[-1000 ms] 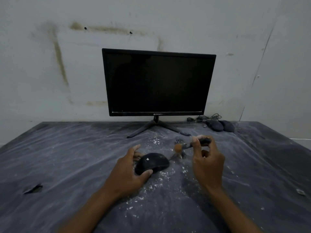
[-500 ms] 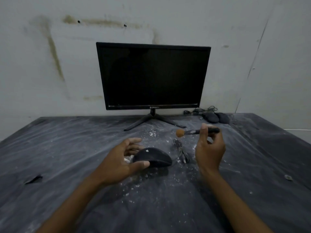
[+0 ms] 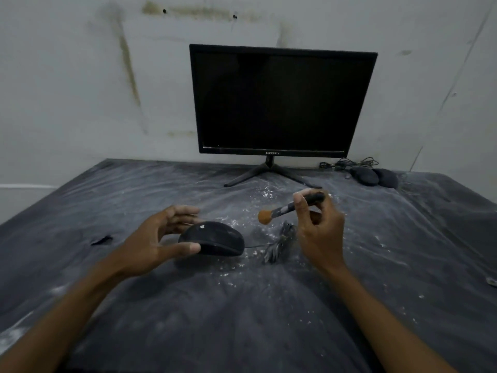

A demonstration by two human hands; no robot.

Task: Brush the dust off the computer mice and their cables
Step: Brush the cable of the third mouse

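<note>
mouse (image 3: 212, 238) sits on the dusty counter (image 3: 269, 305), long axis left to right, its cord end facing right toward the bundled cable (image 3: 278, 243). left hand (image 3: 158, 243) cups the mouse's left end, thumb touching, fingers loosely curved. right hand (image 3: 318, 232), right of the mouse, pinches a brush (image 3: 291, 208), bristles aimed left above the cable. two more mice (image 3: 373, 176) lie far right of the mouse, beside the monitor (image 3: 279, 100).

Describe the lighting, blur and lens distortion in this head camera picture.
Head view: dim, flat light, no glare on the dark monitor; wide-angle bending tilts the monitor and curves the table edges; the brush in the right hand and the left hand by the mouse look slightly soft; the two far mice are murky.
</note>
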